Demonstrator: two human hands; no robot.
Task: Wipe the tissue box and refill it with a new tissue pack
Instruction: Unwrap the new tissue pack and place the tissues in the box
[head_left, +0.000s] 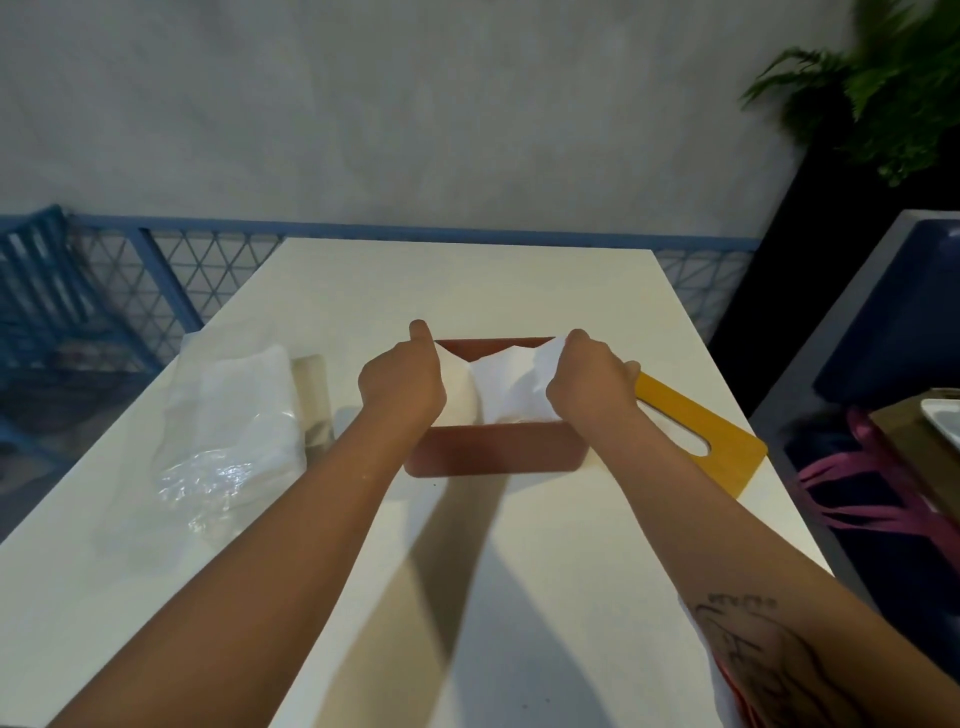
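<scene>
A reddish-brown open tissue box (493, 457) stands in the middle of the white table (519, 571). White tissues (511, 384) fill its inside. My left hand (402, 382) grips the tissues at the box's left end, thumb up. At the right end, my right hand (589, 379) is closed on the tissues. A yellow wooden lid (696, 431) with an oval slot lies flat to the right of the box, partly under my right wrist.
Crumpled clear plastic wrap with white tissue (234, 447) lies on the table's left side, beside a pale block (311, 395). A blue mesh fence (171, 270) runs behind the table. A dark seat with a pink-strapped bag (872, 499) sits right; a plant (883, 88) stands far right.
</scene>
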